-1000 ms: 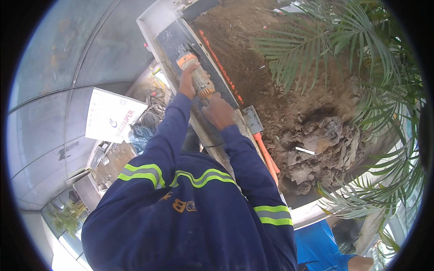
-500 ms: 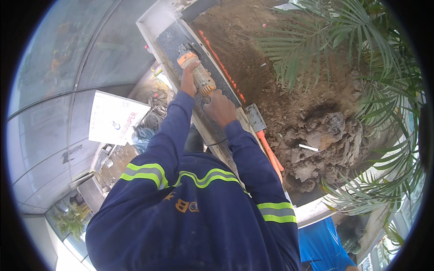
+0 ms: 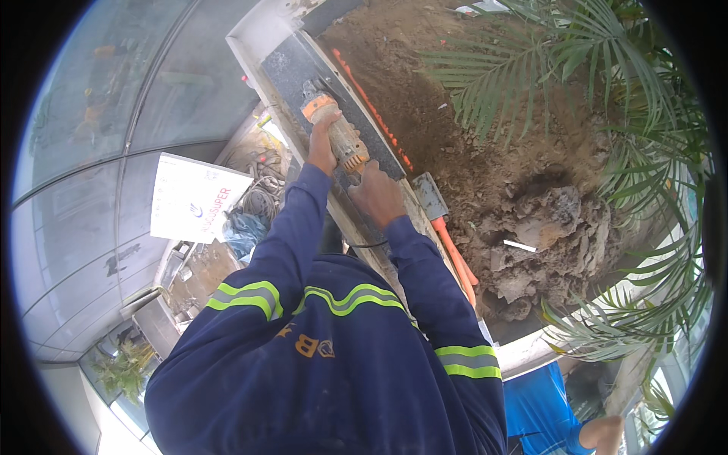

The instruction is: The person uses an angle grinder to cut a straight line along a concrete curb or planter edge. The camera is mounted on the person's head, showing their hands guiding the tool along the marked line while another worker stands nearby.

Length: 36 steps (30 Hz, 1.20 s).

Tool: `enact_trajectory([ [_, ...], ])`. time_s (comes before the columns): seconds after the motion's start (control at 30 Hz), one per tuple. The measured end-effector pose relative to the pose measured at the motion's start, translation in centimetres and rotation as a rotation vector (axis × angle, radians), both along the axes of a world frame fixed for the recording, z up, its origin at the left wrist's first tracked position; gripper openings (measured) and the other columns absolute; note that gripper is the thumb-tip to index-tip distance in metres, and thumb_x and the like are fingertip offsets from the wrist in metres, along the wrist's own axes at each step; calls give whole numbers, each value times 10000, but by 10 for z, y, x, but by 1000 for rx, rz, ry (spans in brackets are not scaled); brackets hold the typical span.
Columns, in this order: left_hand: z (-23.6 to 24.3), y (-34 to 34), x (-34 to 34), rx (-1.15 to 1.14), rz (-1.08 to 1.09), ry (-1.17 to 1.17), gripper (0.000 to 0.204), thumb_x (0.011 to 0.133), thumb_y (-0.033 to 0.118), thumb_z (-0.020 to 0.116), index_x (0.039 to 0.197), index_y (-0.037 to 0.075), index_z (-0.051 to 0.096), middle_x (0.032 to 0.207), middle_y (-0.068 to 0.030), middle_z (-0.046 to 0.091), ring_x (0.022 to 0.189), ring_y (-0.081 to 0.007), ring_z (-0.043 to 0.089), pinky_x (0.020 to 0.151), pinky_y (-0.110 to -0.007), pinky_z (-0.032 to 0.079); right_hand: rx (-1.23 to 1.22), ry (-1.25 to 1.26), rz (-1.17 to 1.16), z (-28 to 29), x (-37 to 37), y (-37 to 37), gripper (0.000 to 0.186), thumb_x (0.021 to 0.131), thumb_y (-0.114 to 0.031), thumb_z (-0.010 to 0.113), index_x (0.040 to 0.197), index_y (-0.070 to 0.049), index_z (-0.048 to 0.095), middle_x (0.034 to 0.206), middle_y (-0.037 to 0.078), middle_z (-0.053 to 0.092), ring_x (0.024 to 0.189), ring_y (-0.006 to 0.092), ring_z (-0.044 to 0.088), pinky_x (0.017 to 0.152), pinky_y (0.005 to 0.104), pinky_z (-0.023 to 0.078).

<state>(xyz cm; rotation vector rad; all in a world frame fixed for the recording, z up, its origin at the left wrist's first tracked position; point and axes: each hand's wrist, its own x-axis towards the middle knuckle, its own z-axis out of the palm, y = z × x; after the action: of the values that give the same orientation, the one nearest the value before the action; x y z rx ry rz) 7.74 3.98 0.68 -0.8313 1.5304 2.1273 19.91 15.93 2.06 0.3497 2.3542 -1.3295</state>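
Observation:
An orange and grey angle grinder (image 3: 345,142), coated in dust, lies along a dark stone slab (image 3: 282,61) on top of the planter wall. My left hand (image 3: 324,144) is wrapped round its body behind the orange collar. At the rear end, my right hand (image 3: 379,194) is closed on the tool's narrow tail. The grinder's head points away from me, toward the slab's far end. Its disc shows only as a thin dark edge close to the slab, and I cannot tell whether it touches.
Right of the wall lies soil (image 3: 470,114) with an orange-handled trowel-like tool (image 3: 447,235) at its edge. Palm fronds (image 3: 500,83) overhang it. Glass panels (image 3: 83,212), a white printed board (image 3: 193,199) and coiled cable (image 3: 260,199) stand left. A person in blue (image 3: 542,406) is at lower right.
The grinder and both my hands have shifted slightly back toward me and to the right along the slab. The other person's arm has come into view at lower right.

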Motion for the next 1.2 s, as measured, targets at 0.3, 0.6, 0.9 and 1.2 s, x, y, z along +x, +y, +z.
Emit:
enact_trajectory([
  [0.3, 6, 4, 7, -13, -13, -20, 444, 851, 285, 699, 1186, 52, 522, 907, -161, 627, 797, -326, 686, 684, -493, 594, -31, 0, -16, 4, 5, 4, 434, 788, -246, 711, 1033, 54, 514, 887, 329, 695, 888, 483, 698, 794, 527, 560],
  [0.6, 2, 2, 11, -32, -43, 7, 524, 869, 320, 658, 1282, 39, 499, 979, -180, 626, 870, -333, 688, 723, -489, 592, 22, -9, 18, 1, 7, 4, 425, 795, -247, 701, 1031, 54, 517, 901, 330, 696, 879, 485, 698, 785, 532, 556],
  [0.9, 8, 7, 9, -31, -6, -31, 448, 854, 276, 695, 1198, 50, 520, 916, -162, 624, 801, -336, 685, 695, -505, 592, 3, -25, 17, 5, 6, 5, 423, 799, -245, 701, 1034, 56, 518, 899, 327, 696, 884, 476, 703, 787, 525, 559],
  [1.2, -1, 2, 4, -33, -47, 4, 484, 857, 298, 684, 1238, 52, 514, 943, -175, 625, 836, -342, 685, 713, -503, 590, 2, 12, -19, -1, 5, 3, 398, 793, -217, 685, 1023, 59, 515, 891, 329, 695, 872, 485, 697, 795, 540, 554],
])
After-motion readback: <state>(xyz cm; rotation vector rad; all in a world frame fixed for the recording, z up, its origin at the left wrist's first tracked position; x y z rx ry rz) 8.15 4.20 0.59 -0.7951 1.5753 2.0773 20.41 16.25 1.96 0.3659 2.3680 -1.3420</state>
